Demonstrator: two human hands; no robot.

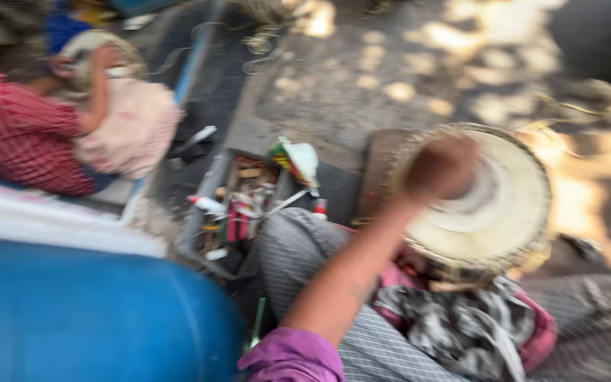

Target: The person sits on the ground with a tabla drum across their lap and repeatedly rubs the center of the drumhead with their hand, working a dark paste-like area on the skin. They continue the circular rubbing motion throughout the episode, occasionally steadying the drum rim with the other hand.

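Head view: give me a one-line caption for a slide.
Blurred left hand over a pale drum head resting on the person's lap, tool tray alongside, a second person working nearby.

The ground [390, 78] was rough grey concrete, dappled with warm sun patches that ran brightest along the right side. A big blue barrel [86, 318] filled the lower left corner, with a pale board [44, 219] lying just behind it. Beside these stood an open tray [238, 201] crammed with small tools and bottles (too blurred to sort out). Loose wire [263, 49] lay coiled on the concrete farther back. At upper left sat another person in a red striped shirt [15, 134], a pink cloth [132, 127] in their lap.
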